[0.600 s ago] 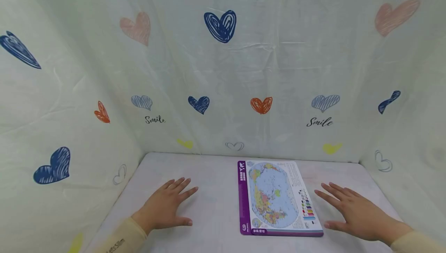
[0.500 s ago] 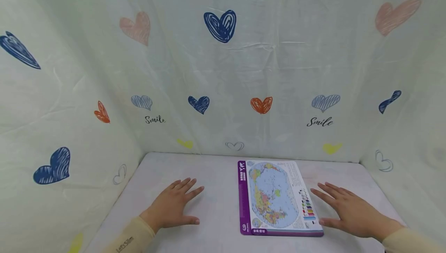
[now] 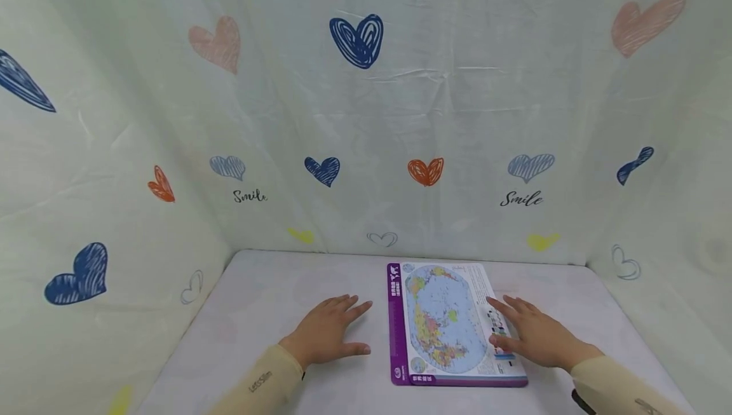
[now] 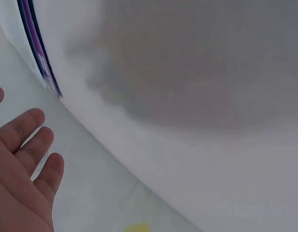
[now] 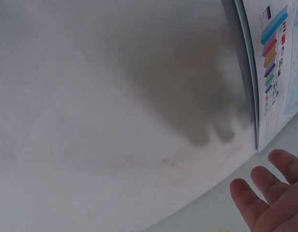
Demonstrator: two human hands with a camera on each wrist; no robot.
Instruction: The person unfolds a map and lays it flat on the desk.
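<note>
While both hands are held above the white table [image 3: 286,278], neither grips anything. The map board [image 3: 446,319], a flat item printed with a world map, lies right of centre on the table, its purple border along the left and near edges. The left hand [image 3: 327,333] is just beside that left border, thumb and index finger apart and pointing towards it, the other fingers closer together. The right hand [image 3: 540,337] appears over the board's right margin in the head view, thumb spread from the fingers; contact cannot be confirmed. Both wrist views show soft hand shadows on the tabletop. Cream sleeves [image 3: 265,377] cover both forearms, and a dark band [image 3: 582,401] shows at the right wrist. Pale cloth [image 3: 366,116] printed with hearts and the word "Smile" encloses the table's back and sides.
</note>
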